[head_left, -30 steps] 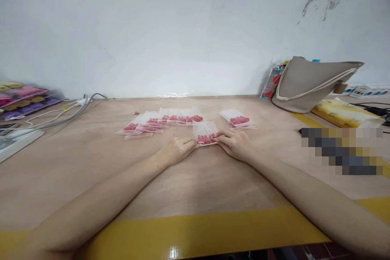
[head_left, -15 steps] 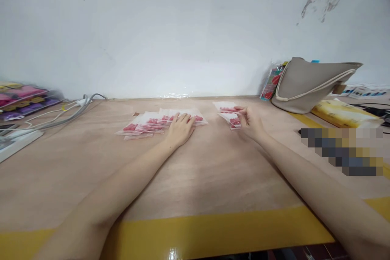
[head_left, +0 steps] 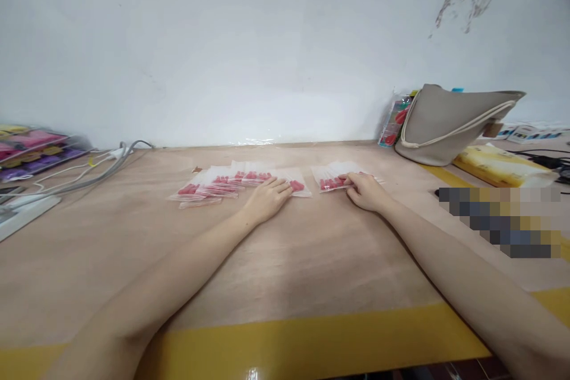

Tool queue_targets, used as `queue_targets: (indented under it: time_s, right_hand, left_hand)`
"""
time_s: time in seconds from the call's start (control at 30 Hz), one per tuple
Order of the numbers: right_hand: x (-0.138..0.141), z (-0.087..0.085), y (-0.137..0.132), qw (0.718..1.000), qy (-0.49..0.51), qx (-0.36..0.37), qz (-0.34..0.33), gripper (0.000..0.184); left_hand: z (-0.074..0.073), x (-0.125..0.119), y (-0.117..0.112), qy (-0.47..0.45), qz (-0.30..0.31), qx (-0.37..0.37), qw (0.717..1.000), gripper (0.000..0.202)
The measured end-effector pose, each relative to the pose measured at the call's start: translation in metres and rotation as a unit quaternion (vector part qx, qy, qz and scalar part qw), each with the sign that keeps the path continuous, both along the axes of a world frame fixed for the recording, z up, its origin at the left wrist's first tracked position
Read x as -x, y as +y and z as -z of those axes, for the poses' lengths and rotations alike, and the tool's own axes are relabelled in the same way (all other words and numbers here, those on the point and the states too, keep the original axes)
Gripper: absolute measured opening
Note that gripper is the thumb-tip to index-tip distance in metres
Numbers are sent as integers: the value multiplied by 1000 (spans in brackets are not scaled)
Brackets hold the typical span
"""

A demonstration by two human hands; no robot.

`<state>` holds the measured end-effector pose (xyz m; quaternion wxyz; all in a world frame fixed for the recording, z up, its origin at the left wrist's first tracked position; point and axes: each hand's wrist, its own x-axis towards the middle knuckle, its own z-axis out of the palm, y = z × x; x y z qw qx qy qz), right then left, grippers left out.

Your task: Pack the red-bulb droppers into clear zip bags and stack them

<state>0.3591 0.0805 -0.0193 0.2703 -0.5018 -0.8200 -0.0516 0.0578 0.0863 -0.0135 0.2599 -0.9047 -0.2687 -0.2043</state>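
Observation:
Several small clear plastic bags with red pieces inside (head_left: pixel 218 183) lie overlapped in a fanned row at the centre left. My left hand (head_left: pixel 268 199) rests flat over the right end of this row, fingers stretched out. One bag (head_left: pixel 299 186) shows just past its fingertips. Across a narrow gap lies a smaller pile of the same bags (head_left: pixel 330 178). My right hand (head_left: pixel 366 191) is on that pile's near right side, its fingers laid over the bags and the thumb apart. What the red pieces are is too small to tell.
A grey bag (head_left: pixel 449 124) stands at the back right beside a colourful package (head_left: pixel 394 122). In front of it lies a yellow tissue pack (head_left: pixel 503 166). Cables (head_left: pixel 107 169) and a rack of coloured packets (head_left: pixel 40 148) are at left. Yellow tape (head_left: pixel 276 341) lines the table's front edge.
My right hand has lowered and loosened its pinch on a bag, and the right bags now lie together in a pile. My left hand has slid slightly nearer with the bag under it.

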Motion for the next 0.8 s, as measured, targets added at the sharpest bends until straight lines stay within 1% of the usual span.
queue_targets:
  time_s: [0.07, 0.1, 0.2, 0.27, 0.33, 0.4, 0.5, 0.7, 0.8]
  right_hand:
    - [3, -3, -9, 1000, -4, -30, -6, 21]
    - [7, -6, -15, 999, -7, -49, -18, 25]
    - [31, -12, -34, 992, -23, -87, -91, 37]
    - [50, -13, -44, 984, -49, -99, -139, 35]
    - [66, -12, -49, 975, -80, -123, -167, 26]
    - [74, -8, -49, 967, -104, -155, -172, 17]
    - [76, -4, -45, 963, -119, -178, -165, 17]
    - [75, 0, -44, 979, -61, -121, -150, 21]
    - [84, 1, -45, 981, -44, -137, -126, 26]
  left_hand:
    - [3, 1, -14, -1, 11, 0, 1000, 23]
    - [4, 2, -20, -3, 15, -1, 1000, 24]
    - [7, 5, -36, -16, 20, 1, 1000, 28]
    - [7, 7, -41, -38, 23, 13, 999, 28]
    - [7, 9, -43, -64, 30, 33, 997, 28]
    - [6, 12, -44, -87, 38, 49, 994, 29]
    - [6, 17, -44, -106, 47, 69, 991, 25]
    - [9, 22, -40, -115, 40, 105, 987, 17]
    - [10, 21, -37, -137, 29, 112, 984, 13]
